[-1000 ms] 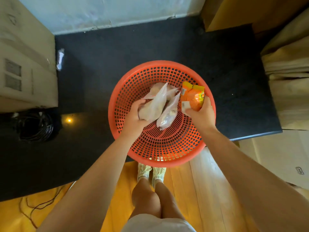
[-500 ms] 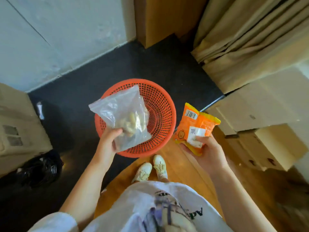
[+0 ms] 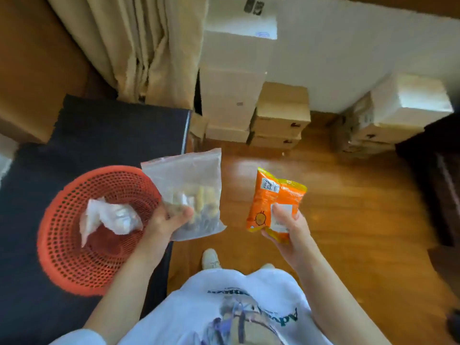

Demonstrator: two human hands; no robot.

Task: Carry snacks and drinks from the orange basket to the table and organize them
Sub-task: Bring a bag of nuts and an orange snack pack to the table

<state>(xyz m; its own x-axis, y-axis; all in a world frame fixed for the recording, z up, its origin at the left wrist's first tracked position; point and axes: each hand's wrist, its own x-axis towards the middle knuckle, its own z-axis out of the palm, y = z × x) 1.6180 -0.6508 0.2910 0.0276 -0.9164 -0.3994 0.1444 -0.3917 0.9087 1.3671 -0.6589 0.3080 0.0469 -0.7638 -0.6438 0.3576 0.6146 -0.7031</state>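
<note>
The orange basket (image 3: 74, 265) sits on a black surface (image 3: 112, 130) at my left, with one clear snack bag (image 3: 112, 217) lying inside it. My left hand (image 3: 164, 225) grips the lower edge of a clear zip bag (image 3: 191, 185) holding yellow and dark snacks, raised beside the basket's right rim. My right hand (image 3: 288, 232) holds an orange snack packet (image 3: 273, 197) upright over the wooden floor, thumb across its front. The two hands are level and apart. No table for the snacks is in view.
Wooden floor (image 3: 348, 195) stretches ahead and to the right. Stacked cardboard boxes (image 3: 278, 115) and white boxes (image 3: 234, 78) line the far wall, more boxes (image 3: 388, 115) at the right. Beige curtains (image 3: 139, 46) hang behind the black surface. Dark furniture (image 3: 438, 175) stands at the right edge.
Both hands lifted their packets out of the basket. My view has swung to the right, so the basket now lies at my left and the floor and boxes fill the middle.
</note>
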